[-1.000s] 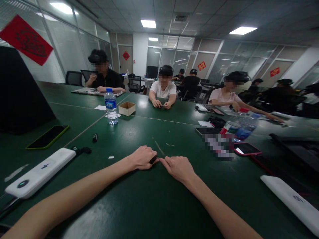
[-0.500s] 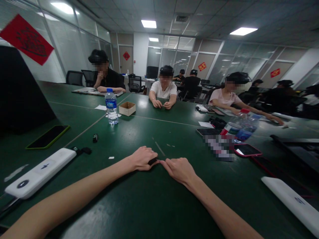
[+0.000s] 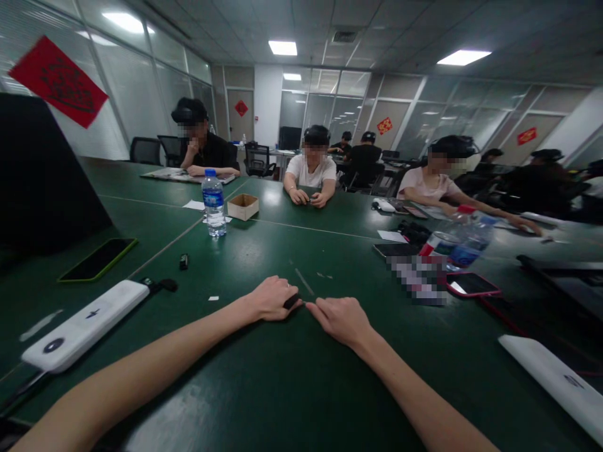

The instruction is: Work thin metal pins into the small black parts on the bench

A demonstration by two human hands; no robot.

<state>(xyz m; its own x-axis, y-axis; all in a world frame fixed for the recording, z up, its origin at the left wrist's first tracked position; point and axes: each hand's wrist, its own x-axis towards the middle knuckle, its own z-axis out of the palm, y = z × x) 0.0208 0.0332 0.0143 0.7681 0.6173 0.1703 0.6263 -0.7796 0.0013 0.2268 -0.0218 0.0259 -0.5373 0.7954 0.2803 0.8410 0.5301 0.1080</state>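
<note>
Both my forearms reach across the green table (image 3: 264,383), and my hands face each other at its middle. My left hand (image 3: 273,297) is closed around a small black object (image 3: 291,301), whose kind I cannot make out; its dark end shows at the thumb side. Just right of it, my right hand (image 3: 343,319) is closed with thumb and index finger pinched together. Its fingertips point at the black object across a narrow gap. Whatever they hold, if anything, is too small to name.
A white power bank (image 3: 87,323) and a phone (image 3: 98,259) lie at left, another white device (image 3: 556,383) at right. A water bottle (image 3: 215,204) and a small open box (image 3: 243,208) stand ahead. A person (image 3: 311,164) sits opposite; more bottles (image 3: 471,245) stand at right.
The gap between my right fingertips and my left hand is slightly wider. The whole view has shifted a little; both hands keep their closed grip.
</note>
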